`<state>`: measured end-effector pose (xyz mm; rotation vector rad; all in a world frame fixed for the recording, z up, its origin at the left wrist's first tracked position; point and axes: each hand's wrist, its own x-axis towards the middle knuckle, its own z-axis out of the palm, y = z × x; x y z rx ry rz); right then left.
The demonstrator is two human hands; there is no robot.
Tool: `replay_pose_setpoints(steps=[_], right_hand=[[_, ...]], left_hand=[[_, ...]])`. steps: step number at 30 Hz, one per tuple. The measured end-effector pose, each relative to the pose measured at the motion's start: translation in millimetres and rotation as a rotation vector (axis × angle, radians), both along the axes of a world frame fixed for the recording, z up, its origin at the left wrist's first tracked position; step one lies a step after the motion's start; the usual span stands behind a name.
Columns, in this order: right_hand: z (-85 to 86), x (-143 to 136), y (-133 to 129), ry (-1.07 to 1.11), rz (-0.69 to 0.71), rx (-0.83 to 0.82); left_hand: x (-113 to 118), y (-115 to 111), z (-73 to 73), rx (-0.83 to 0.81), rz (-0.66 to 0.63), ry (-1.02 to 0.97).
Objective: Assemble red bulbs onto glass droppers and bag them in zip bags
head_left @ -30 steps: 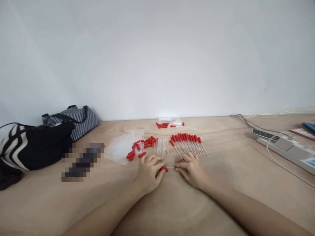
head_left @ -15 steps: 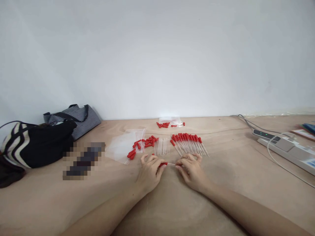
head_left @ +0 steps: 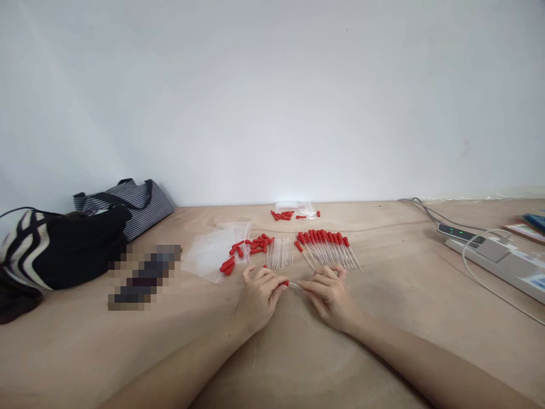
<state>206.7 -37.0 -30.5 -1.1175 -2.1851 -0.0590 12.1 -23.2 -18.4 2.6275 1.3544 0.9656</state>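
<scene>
Now, in the head view, the left hand [head_left: 260,298] and the right hand [head_left: 332,296] sit nearer each other than a second ago: the right fingertips have come in toward the red bulb [head_left: 285,283], and less of the clear tube [head_left: 293,286] shows between them. That bulb is also a little farther up the picture and more covered by the left fingers. A loose bulb that lay just beyond the left hand a second ago is gone from that spot; a speck of red shows above the left knuckles. The fan of red-topped droppers [head_left: 327,236], the bundle of loose tubes [head_left: 280,254] and the pile of red bulbs [head_left: 260,244] lie as they did.

The tabletop [head_left: 404,295] ends at the wall [head_left: 332,108] behind; its near edge is out of view. Broad wood stretches from the right hand to the power strip [head_left: 498,255], and more lies between the forearms. Beyond the hands room is tighter, with the droppers and tubes near the fingers and the clear bags [head_left: 204,258] to the left.

Both forearms slant inward, palms down. The left thumb and index finger pinch the bulb; the right thumb and index finger pinch the tube, held nearly level, while the other right fingers curl beside them.
</scene>
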Motion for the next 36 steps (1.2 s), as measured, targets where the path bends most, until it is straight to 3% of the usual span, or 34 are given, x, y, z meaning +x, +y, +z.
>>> replay_pose_setpoints(steps=[11, 24, 32, 36], right_hand=[[-4.5, -8, 0, 0.142, 0.016, 0.066], [4.2, -11, -2, 0.075, -0.007, -0.036], [-0.2, -11, 5, 0.042, 0.104, 0.213], [-1.2, -13, 6, 0.059, 0.128, 0.214]], left_hand=[[2, -2, 0.5, -0.010, -0.043, -0.040], [2, -6, 1.5, 0.077, -0.064, -0.050], [4, -8, 0.5, 0.152, -0.118, -0.068], [5, -9, 0.6, 0.167, -0.118, -0.054]])
